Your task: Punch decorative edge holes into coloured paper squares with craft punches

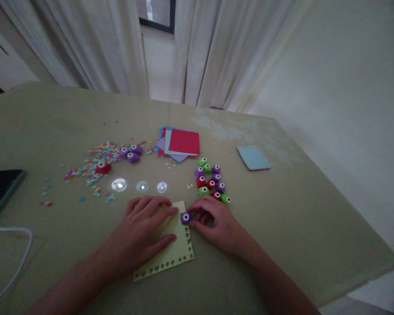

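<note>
A pale yellow sheet of paper (170,253) lies in front of me, with small shapes cut out along its right and lower edges. My left hand (147,229) rests on it with the fingers spread, pressing it to the table. At the sheet's right edge sits a small purple paper punch (185,217). The thumb and forefinger of my right hand (216,223) pinch that punch from its right side. Just beyond the right hand stands a cluster of red, green and purple punches (211,183).
Further back are stacked coloured papers (184,142) and, to the right, a light blue edged card (253,157). Confetti (101,153) surrounds purple punches (131,153) and a red punch (103,167). A dark-screened device (1,188) with a white cable (28,245) lies at left.
</note>
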The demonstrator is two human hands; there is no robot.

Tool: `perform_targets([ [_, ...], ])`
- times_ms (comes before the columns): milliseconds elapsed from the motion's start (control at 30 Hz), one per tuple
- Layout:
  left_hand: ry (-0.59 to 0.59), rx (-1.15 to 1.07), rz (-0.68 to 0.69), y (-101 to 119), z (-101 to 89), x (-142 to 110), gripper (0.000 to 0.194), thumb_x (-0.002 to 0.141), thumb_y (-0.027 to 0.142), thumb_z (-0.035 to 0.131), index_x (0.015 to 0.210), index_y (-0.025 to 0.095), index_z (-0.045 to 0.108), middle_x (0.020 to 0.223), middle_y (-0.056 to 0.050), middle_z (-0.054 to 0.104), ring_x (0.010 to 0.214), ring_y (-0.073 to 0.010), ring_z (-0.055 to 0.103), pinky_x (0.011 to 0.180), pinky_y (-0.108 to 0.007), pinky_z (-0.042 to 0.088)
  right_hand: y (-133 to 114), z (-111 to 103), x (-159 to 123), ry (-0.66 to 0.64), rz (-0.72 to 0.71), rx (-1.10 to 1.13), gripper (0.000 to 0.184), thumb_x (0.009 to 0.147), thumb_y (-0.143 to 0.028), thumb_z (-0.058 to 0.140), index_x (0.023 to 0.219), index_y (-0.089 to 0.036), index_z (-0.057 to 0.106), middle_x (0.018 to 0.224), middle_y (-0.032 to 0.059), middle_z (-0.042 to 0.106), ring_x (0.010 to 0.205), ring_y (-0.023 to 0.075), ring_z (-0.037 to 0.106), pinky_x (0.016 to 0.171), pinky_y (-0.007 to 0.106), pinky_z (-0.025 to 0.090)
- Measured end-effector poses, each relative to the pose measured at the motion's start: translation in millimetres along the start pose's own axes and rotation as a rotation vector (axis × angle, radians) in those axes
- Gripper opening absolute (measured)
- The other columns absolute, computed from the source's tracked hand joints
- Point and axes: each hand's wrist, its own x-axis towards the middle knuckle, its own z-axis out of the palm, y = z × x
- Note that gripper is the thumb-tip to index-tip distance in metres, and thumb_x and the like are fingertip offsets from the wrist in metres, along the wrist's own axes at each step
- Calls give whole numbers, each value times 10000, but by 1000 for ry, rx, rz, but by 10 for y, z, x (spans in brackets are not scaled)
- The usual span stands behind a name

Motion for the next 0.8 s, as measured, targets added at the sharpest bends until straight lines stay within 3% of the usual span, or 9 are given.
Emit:
perform_targets([
  [800, 13, 19, 10, -19, 5, 6, 445, 1001, 423, 727, 1436, 391, 634, 1405, -39, 681, 1292, -319, 586, 1075, -500, 371, 15, -8, -1, -4, 0, -18, 174, 932, -199, 805, 1101, -209, 768, 1074, 36, 690, 824, 151, 676, 764, 281, 582],
])
